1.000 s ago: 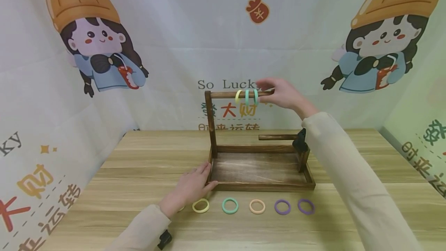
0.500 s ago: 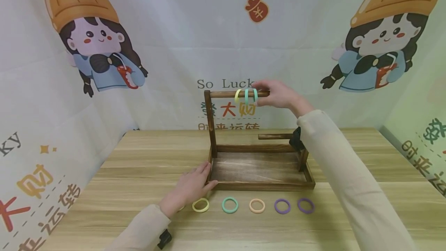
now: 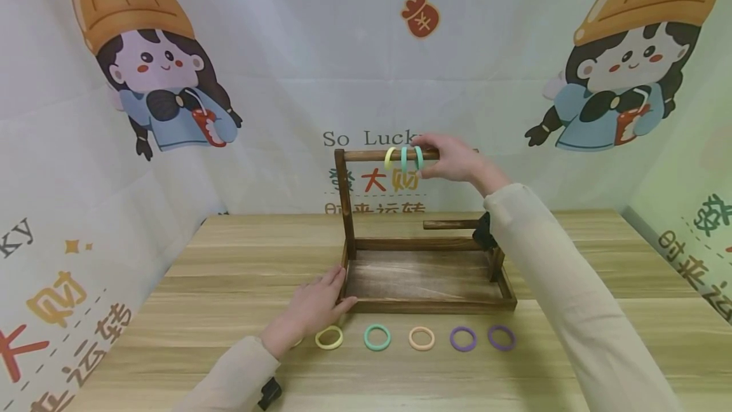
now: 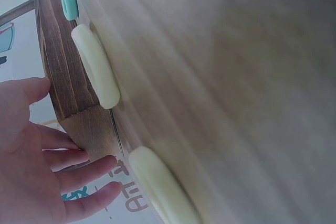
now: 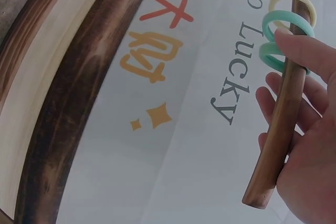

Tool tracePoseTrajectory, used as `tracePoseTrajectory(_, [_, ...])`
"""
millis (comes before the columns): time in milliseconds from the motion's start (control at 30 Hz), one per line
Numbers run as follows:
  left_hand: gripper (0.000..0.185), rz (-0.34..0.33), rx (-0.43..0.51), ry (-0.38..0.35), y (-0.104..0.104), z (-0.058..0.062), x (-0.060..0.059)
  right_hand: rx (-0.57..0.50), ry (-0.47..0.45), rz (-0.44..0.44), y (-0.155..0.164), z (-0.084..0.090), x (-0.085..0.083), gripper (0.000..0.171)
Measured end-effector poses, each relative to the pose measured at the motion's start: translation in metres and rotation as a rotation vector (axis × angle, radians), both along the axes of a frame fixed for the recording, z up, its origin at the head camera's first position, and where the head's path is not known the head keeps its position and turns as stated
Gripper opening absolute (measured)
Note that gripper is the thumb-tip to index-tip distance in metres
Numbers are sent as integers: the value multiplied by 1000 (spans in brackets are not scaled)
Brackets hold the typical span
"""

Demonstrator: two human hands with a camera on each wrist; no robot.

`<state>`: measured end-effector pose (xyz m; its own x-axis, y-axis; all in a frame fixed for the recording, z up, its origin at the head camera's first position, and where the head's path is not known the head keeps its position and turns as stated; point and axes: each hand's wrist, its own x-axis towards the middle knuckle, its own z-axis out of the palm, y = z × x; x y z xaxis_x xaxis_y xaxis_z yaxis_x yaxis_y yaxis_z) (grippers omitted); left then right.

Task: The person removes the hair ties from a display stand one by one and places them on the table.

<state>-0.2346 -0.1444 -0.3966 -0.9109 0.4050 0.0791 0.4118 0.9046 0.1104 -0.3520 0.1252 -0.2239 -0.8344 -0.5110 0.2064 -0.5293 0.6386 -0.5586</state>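
My right hand (image 3: 454, 159) is at the upper rod (image 3: 366, 156) of a dark wooden rack. Its thumb and fingers pinch a green ring (image 3: 419, 158) threaded on that rod. Left of it hang a second green ring (image 3: 404, 159) and a yellow ring (image 3: 389, 158). The right wrist view shows the rod (image 5: 275, 145) passing between thumb and fingers, its free end beyond the palm. My left hand (image 3: 311, 305) rests with extended fingers against the left end of the rack's tray base (image 3: 429, 305); in the left wrist view the fingers (image 4: 86, 174) hold nothing.
In front of the rack lie a yellow ring (image 3: 329, 337), a green ring (image 3: 377, 337), an orange ring (image 3: 422, 338) and two purple rings (image 3: 463, 339). Another pale yellow ring (image 4: 163, 187) is mostly behind my left hand. A lower rod (image 3: 448, 224) juts leftward.
My right hand has slid slightly left along the upper rod, and the rod's free end now shows behind it. The left hand stays in place.
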Motion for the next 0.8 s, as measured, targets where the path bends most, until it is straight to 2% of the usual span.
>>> tracePoseTrajectory(467, [64, -4, 2, 1, 0, 0, 1, 13, 91, -72, 3, -5, 1, 50])
tracePoseTrajectory(800, [64, -3, 9, -4, 0, 0, 1, -29, 169, -59, 15, -9, -2, 46])
